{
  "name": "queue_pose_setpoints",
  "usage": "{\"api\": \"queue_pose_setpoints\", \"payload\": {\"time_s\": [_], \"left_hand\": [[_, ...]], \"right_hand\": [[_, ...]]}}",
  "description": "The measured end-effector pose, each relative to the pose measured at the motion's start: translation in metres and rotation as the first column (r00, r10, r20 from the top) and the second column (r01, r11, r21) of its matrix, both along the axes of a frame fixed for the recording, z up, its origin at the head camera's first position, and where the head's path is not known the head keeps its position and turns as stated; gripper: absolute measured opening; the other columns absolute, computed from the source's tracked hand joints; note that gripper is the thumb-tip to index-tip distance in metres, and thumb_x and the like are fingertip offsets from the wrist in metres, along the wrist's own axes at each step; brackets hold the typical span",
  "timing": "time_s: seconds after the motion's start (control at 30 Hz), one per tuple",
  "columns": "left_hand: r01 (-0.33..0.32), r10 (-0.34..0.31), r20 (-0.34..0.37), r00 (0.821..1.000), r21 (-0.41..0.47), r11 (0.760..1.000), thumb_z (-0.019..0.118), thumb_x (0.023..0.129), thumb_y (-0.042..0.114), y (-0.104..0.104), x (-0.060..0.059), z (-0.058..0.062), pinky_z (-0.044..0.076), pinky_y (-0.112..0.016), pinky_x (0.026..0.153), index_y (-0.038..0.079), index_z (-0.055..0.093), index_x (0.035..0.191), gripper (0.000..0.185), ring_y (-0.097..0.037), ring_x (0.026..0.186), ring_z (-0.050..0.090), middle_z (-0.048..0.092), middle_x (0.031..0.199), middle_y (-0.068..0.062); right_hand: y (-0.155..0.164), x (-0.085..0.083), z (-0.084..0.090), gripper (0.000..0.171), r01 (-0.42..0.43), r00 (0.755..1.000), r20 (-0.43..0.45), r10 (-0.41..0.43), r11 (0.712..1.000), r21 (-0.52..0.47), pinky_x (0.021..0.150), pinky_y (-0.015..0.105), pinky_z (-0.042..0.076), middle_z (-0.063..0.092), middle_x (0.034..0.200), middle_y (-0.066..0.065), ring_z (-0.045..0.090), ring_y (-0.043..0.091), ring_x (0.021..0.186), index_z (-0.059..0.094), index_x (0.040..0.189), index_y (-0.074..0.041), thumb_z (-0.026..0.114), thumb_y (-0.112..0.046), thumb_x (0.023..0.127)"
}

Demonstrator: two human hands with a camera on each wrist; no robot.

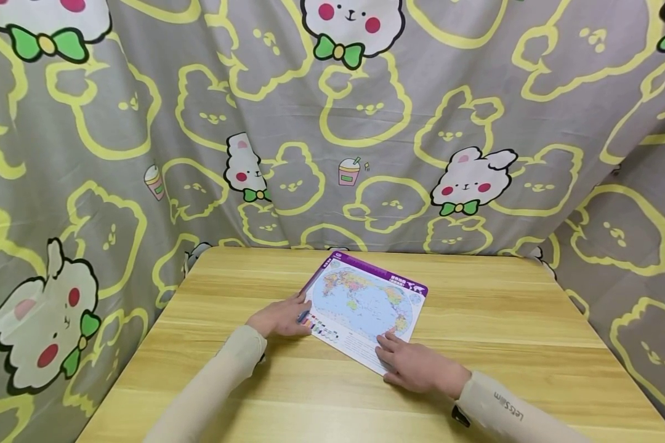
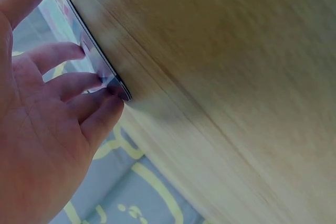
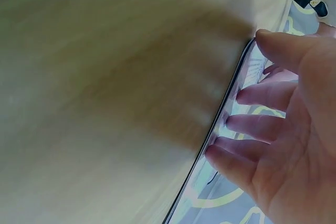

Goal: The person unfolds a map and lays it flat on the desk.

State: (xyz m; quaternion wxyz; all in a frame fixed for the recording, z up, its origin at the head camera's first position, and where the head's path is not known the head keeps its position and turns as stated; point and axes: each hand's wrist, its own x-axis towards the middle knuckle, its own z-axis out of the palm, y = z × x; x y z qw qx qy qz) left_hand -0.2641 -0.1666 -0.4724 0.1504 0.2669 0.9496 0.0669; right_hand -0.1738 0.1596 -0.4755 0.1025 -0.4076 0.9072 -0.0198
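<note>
A thin, flat world map sheet (image 1: 349, 317) with a purple top border lies turned at an angle on the wooden table. At its left side, my left hand (image 1: 281, 317) rests with its fingers on the edge. The left wrist view shows the fingertips of that left hand (image 2: 52, 108) touching the glossy face near a corner. My right hand (image 1: 421, 367) lies over the lower right side of the map. In the right wrist view, the slightly bent fingers of the right hand (image 3: 278, 135) touch the face, and the thumb is at a corner along the dark edge.
The wooden table (image 1: 504, 344) spreads out around the map on all sides. Behind it and at both sides hangs a grey curtain (image 1: 288, 203) printed with yellow outlines and white rabbits. Beige sleeves (image 1: 210, 387) cover both forearms.
</note>
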Motion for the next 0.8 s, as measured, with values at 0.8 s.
{"api": "queue_pose_setpoints", "payload": {"time_s": [0.8], "left_hand": [[0.01,-0.009,0.01,1.0,-0.004,1.0,0.066,0.086,0.043,0.0039,-0.0055,-0.0009,0.034,-0.049,0.104,0.013,0.048,0.135,0.061,-0.035,0.139,0.023,0.026,0.151,-0.019]], "right_hand": [[0.0018,-0.0032,-0.0045,0.054,-0.009,1.0,-0.025,0.009,1.0,-0.003,0.103,0.045,0.038,0.038,0.145,0.019,0.034,0.035,0.134,0.048,0.138,-0.004,0.054,-0.037,0.095]]}}
